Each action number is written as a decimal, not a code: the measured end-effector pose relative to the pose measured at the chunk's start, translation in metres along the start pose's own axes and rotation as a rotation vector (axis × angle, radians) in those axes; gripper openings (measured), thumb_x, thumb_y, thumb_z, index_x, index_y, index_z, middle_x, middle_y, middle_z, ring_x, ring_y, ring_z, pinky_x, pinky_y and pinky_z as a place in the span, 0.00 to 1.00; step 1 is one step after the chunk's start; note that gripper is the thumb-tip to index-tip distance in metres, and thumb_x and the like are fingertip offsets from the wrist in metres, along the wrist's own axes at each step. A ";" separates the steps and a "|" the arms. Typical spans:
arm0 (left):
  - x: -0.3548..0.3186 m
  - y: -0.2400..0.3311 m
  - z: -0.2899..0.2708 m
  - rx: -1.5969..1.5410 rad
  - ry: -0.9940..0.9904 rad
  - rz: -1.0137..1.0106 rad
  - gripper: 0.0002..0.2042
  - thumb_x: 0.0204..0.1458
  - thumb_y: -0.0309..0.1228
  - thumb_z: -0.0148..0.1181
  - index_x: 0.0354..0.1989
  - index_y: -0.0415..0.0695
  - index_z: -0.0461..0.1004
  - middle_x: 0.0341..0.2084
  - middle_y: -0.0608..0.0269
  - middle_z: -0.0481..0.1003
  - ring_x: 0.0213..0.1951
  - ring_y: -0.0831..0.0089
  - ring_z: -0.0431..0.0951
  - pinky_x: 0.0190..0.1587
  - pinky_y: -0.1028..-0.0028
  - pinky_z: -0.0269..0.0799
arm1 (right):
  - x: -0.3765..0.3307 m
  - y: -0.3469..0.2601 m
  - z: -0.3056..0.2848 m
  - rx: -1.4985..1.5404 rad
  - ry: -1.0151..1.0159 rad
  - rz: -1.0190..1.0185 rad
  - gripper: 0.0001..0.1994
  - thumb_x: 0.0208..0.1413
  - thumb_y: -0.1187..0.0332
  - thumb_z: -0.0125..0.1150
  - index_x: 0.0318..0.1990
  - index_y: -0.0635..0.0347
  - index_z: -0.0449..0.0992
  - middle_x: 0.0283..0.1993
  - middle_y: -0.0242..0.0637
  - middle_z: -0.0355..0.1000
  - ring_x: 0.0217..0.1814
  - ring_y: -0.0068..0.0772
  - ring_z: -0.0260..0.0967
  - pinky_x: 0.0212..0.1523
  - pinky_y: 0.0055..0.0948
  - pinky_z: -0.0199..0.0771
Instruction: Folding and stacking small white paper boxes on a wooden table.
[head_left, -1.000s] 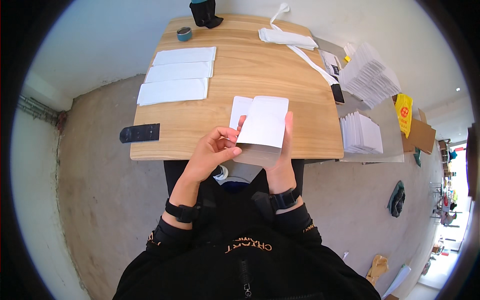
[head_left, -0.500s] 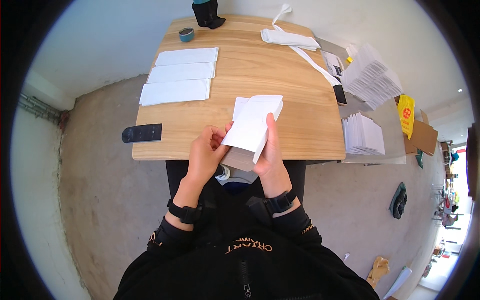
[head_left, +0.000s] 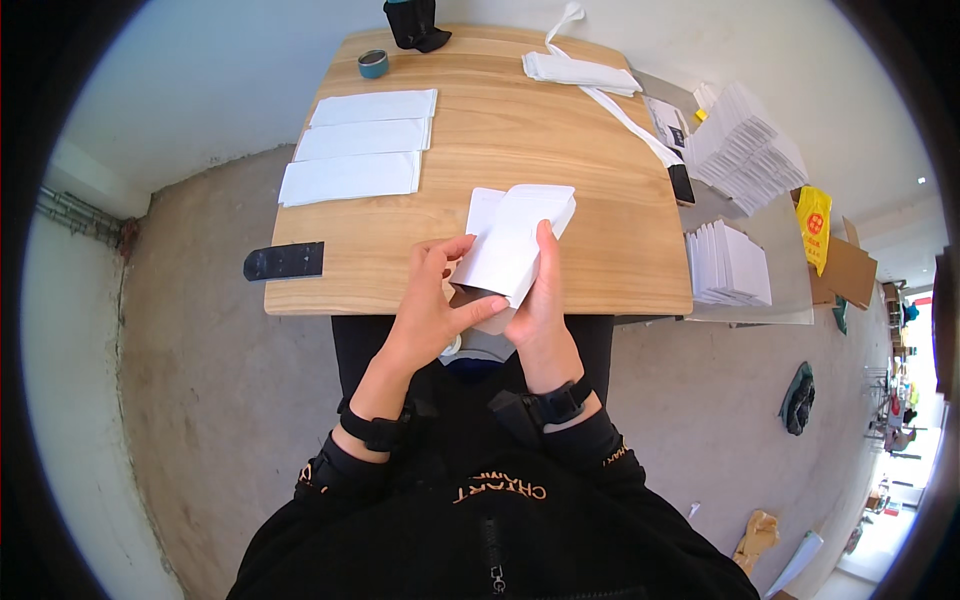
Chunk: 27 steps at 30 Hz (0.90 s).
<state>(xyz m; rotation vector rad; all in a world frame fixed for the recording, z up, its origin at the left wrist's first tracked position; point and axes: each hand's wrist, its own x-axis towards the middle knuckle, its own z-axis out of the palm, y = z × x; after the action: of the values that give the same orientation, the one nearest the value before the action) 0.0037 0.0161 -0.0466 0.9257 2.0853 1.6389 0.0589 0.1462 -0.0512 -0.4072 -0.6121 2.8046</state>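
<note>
A white folding carton (head_left: pixel 515 235) is held above the near edge of the wooden table (head_left: pixel 560 140). Its near end is unclosed, with a flap hanging down and a dark gap inside; another flap sticks out at the far left. My right hand (head_left: pixel 542 305) wraps round the carton's right side, thumb along the top face. My left hand (head_left: pixel 430 295) grips the near left corner, fingers on the left edge and thumb lying across the near opening. The carton's underside and some right fingers are hidden.
Folded white sheets (head_left: pixel 350 178) lie in three overlapping rows at the left. A black strip (head_left: pixel 285 262) overhangs the left edge. A white bundle with straps (head_left: pixel 580 73) and a small round tin (head_left: pixel 373 64) sit farther back. Flat white cartons (head_left: pixel 728 268) are stacked on the right-hand side surface.
My left thumb has moved right, across the carton's near opening, and the left fingers have shifted up its left edge. The carton has moved slightly away from me and its sides have spread.
</note>
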 end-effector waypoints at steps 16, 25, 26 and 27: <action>-0.002 0.012 -0.009 0.112 -0.059 0.284 0.26 0.38 0.29 0.73 0.49 0.44 0.73 0.49 0.59 0.70 0.55 0.62 0.67 0.55 0.67 0.63 | 0.002 -0.007 -0.016 0.165 -0.086 0.112 0.31 0.52 0.37 0.54 0.55 0.49 0.66 0.49 0.39 0.69 0.51 0.42 0.67 0.50 0.51 0.69; -0.002 0.008 -0.009 -0.014 -0.012 0.193 0.12 0.45 0.25 0.67 0.40 0.41 0.78 0.43 0.60 0.74 0.46 0.67 0.74 0.48 0.71 0.68 | 0.000 0.002 -0.006 0.237 -0.057 0.217 0.28 0.53 0.40 0.56 0.52 0.51 0.67 0.47 0.35 0.69 0.49 0.37 0.68 0.48 0.43 0.72; -0.001 0.008 -0.009 -0.014 -0.012 0.193 0.12 0.45 0.25 0.67 0.40 0.41 0.78 0.43 0.60 0.74 0.46 0.67 0.74 0.48 0.71 0.68 | 0.000 0.002 -0.008 0.243 -0.060 0.234 0.28 0.53 0.39 0.56 0.52 0.50 0.68 0.47 0.35 0.69 0.49 0.38 0.68 0.48 0.43 0.72; -0.001 0.008 -0.009 -0.029 -0.023 0.189 0.11 0.46 0.25 0.67 0.39 0.41 0.78 0.42 0.60 0.74 0.46 0.67 0.73 0.48 0.72 0.68 | 0.000 0.001 -0.009 0.249 -0.062 0.251 0.28 0.53 0.39 0.55 0.52 0.50 0.68 0.47 0.36 0.69 0.49 0.38 0.68 0.48 0.44 0.72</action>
<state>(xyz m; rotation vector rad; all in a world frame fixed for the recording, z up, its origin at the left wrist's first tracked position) 0.0010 0.0096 -0.0368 1.1574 2.0058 1.7353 0.0619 0.1485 -0.0598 -0.3711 -0.2291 3.0914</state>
